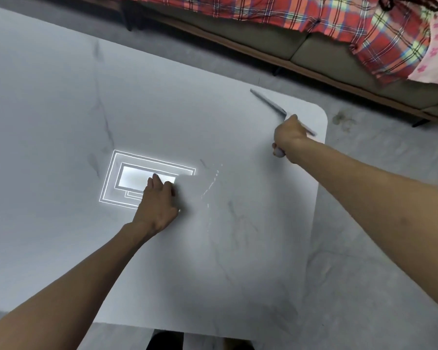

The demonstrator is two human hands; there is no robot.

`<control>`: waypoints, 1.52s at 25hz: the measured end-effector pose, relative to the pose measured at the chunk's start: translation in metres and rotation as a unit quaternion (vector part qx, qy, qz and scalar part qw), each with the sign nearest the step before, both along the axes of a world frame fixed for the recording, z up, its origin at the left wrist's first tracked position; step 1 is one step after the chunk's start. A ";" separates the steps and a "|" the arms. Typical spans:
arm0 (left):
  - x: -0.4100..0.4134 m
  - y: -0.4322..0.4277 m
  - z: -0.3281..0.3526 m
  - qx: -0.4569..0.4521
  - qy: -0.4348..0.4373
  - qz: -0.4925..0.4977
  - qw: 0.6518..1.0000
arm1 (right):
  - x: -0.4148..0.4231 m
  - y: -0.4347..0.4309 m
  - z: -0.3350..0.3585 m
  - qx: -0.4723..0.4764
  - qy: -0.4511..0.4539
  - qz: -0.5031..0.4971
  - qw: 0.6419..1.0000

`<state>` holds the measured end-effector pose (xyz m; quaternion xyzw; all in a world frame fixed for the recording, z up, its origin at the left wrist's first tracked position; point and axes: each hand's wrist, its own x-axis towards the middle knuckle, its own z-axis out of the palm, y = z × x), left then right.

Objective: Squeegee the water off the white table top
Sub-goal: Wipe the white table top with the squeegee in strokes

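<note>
The white table top (61,122) has faint grey veins and fills most of the view. My right hand (290,138) grips the handle of a grey squeegee (268,102) near the far right corner. Its blade lies on the surface, slanting from upper left to lower right, and my hand hides part of it. My left hand (159,198) rests on the table middle with fingers bent, fingertips touching the surface. A thin glinting streak of water drops (211,184) runs just right of my left hand.
A ceiling light's bright rectangular reflection (137,180) shows under my left hand. A sofa (263,39) with a red plaid blanket (379,34) stands beyond the table's far edge. Grey floor (377,198) lies to the right. The rounded corner (323,114) is close to the squeegee.
</note>
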<state>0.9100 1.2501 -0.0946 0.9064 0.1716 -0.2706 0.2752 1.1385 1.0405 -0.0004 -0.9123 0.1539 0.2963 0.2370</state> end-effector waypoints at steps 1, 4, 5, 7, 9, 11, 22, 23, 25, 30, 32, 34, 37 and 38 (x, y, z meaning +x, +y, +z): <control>-0.008 0.004 0.001 0.011 -0.020 -0.003 1.000 | -0.005 0.010 -0.004 -0.018 -0.018 0.027 0.999; -0.025 0.008 0.005 0.015 -0.046 -0.001 0.999 | -0.058 0.032 -0.017 -0.025 -0.014 0.158 0.987; -0.029 0.006 0.008 0.018 -0.038 -0.003 0.999 | -0.088 0.029 -0.020 -0.013 -0.004 0.187 0.982; -0.035 0.000 0.013 0.026 -0.029 0.000 0.999 | -0.132 0.008 -0.016 -0.001 0.007 0.232 0.973; -0.047 -0.009 0.018 0.024 -0.023 0.014 0.999 | -0.159 -0.017 -0.011 -0.005 0.011 0.294 0.956; -0.064 -0.023 0.020 0.022 -0.012 0.022 0.999 | -0.176 -0.046 -0.004 -0.009 0.026 0.349 0.937; -0.147 -0.113 0.033 0.014 0.018 0.132 0.991 | -0.153 -0.118 0.054 -0.087 0.013 0.437 0.895; -0.152 -0.114 0.032 0.028 0.009 0.143 0.989 | -0.133 -0.103 0.055 -0.067 0.004 0.386 0.920; -0.162 -0.109 0.027 0.047 0.004 0.166 0.985 | -0.088 -0.056 0.046 -0.043 -0.006 0.256 0.966; -0.178 -0.096 0.007 0.010 0.025 0.219 0.975 | -0.049 0.048 0.000 -0.041 -0.057 0.216 0.974; -0.180 -0.092 0.006 0.005 0.009 0.224 0.975 | -0.074 0.067 -0.014 -0.015 -0.083 0.265 0.960; -0.187 -0.088 0.009 0.001 -0.021 0.233 0.972 | -0.122 0.069 -0.024 -0.020 -0.095 0.332 0.938; -0.201 -0.083 0.019 -0.018 -0.048 0.242 0.969 | -0.196 0.037 -0.029 0.002 -0.078 0.462 0.883; -0.207 -0.083 0.021 -0.023 -0.047 0.241 0.969 | -0.215 0.017 -0.025 0.002 -0.075 0.489 0.869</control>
